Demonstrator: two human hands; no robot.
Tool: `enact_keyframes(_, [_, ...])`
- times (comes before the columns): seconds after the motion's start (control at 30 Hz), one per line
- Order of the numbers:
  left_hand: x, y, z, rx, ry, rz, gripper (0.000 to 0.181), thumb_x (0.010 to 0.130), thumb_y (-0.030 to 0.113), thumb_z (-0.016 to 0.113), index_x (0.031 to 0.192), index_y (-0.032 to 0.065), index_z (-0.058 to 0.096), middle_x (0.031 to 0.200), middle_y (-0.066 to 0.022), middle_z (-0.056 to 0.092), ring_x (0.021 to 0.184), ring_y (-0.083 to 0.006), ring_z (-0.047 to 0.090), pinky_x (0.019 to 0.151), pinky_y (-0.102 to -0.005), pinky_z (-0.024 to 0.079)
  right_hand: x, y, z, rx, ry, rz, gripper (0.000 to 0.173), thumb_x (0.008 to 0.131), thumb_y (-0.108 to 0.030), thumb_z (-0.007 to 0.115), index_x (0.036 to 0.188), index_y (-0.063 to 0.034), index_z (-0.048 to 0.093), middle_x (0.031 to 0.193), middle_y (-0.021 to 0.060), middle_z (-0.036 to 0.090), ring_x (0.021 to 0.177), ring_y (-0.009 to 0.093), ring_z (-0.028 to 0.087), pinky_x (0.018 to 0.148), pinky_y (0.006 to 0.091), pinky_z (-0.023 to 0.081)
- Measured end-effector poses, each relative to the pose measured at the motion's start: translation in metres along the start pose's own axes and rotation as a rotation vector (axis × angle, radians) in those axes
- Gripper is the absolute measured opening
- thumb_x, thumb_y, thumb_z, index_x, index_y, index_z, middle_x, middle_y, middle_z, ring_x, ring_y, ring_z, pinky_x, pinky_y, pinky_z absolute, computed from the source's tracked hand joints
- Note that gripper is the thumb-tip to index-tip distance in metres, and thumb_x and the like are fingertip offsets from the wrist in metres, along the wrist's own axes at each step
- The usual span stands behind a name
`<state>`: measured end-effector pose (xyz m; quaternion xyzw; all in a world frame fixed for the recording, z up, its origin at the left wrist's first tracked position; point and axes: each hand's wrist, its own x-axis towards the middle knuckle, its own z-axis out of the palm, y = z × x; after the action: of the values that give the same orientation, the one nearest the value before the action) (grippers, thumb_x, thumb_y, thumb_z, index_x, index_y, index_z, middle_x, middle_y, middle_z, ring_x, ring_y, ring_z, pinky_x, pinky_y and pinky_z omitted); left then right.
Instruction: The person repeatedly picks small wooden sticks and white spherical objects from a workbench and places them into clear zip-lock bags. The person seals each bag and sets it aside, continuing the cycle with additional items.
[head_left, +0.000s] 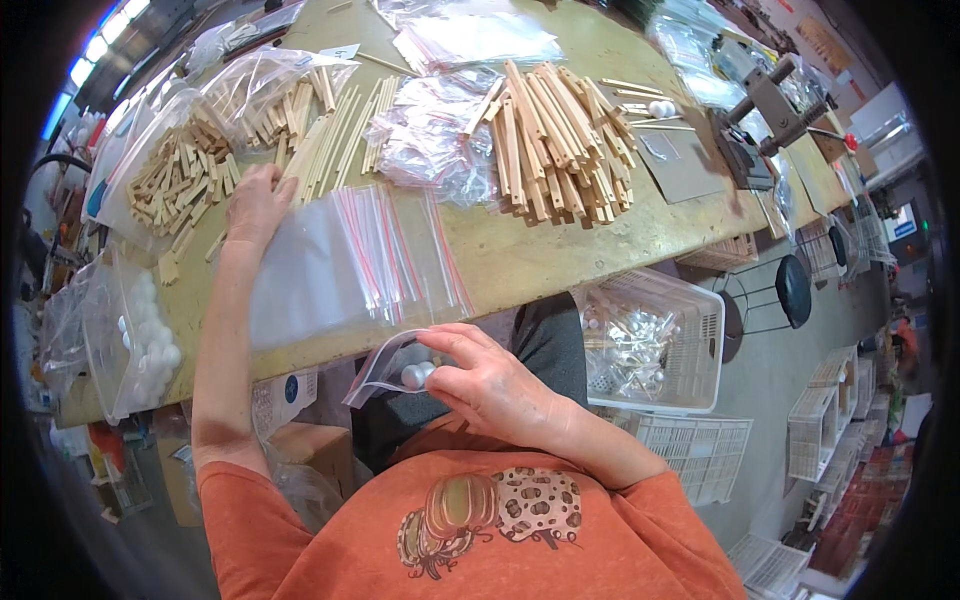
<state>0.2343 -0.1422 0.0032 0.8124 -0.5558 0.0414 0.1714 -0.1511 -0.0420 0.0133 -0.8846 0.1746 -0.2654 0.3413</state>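
Note:
My right hand (487, 379) pinches the edge of a clear zip bag (375, 373) in front of my lap; white balls (417, 374) lie inside it. At the table's left, my left hand (259, 202) touches the near ends of thin wooden strips (322, 150); whether it grips one I cannot tell. Short wooden pieces (180, 172) are heaped just left of that hand. Between my arms, a fanned stack of zip bags with red seal lines (307, 262) lies along the table edge. Drilled wooden sticks (555, 142) form a large pile farther right.
The table (525, 266) also carries crumpled plastic bags (435, 135), a metal clamp-like fixture (757, 120) at right and a bag of white balls (150, 345) at left. Below its edge stand a white crate of packed bags (712, 360) and a black round stool (793, 292).

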Motion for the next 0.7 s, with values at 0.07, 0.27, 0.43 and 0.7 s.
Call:
enact_keyframes(0.07, [0.01,-0.016,0.006,0.015,-0.042,-0.049,0.039,0.087,0.04,0.068,0.098,0.003,0.069,0.104,-0.0162,0.067,0.104,-0.0325,0.066,0.09,-0.0462,0.051,-0.005,0.001,-0.002,0.002,0.03,0.03,0.012,0.079,-0.006,0.072,0.087,0.0006,0.065,0.133,0.0263,0.058,0.129,0.043,0.053,0.106,0.0479,0.047])
enact_keyframes(0.27, [-0.002,-0.031,-0.012,-0.149,0.004,-0.176,0.032,0.092,0.038,0.068,0.098,0.006,0.068,0.09,-0.0135,0.071,0.086,-0.0313,0.067,0.08,-0.0412,0.051,-0.009,0.007,-0.006,-0.011,0.058,0.03,0.009,0.083,-0.007,0.072,0.087,-0.0003,0.067,0.131,0.0251,0.059,0.128,0.042,0.054,0.105,0.0475,0.048])
enact_keyframes(0.43, [-0.049,-0.023,-0.06,-0.452,0.161,-0.018,0.021,0.091,0.022,0.074,0.106,0.0067,0.073,0.084,-0.0093,0.07,0.075,-0.0145,0.061,0.067,-0.0319,0.047,-0.005,0.006,-0.02,-0.026,0.079,0.028,0.008,0.083,-0.007,0.072,0.085,-0.0002,0.067,0.131,0.0249,0.06,0.127,0.043,0.055,0.104,0.0469,0.049])
enact_keyframes(0.7, [-0.175,0.088,-0.153,-0.259,-0.271,0.655,0.016,0.077,0.009,0.078,0.092,0.0044,0.075,0.077,-0.0077,0.066,0.061,-0.019,0.057,0.057,-0.0332,0.046,0.006,0.006,-0.02,-0.057,0.049,-0.053,0.012,0.073,-0.004,0.071,0.081,0.0026,0.065,0.128,0.0275,0.06,0.124,0.045,0.056,0.102,0.0474,0.05])
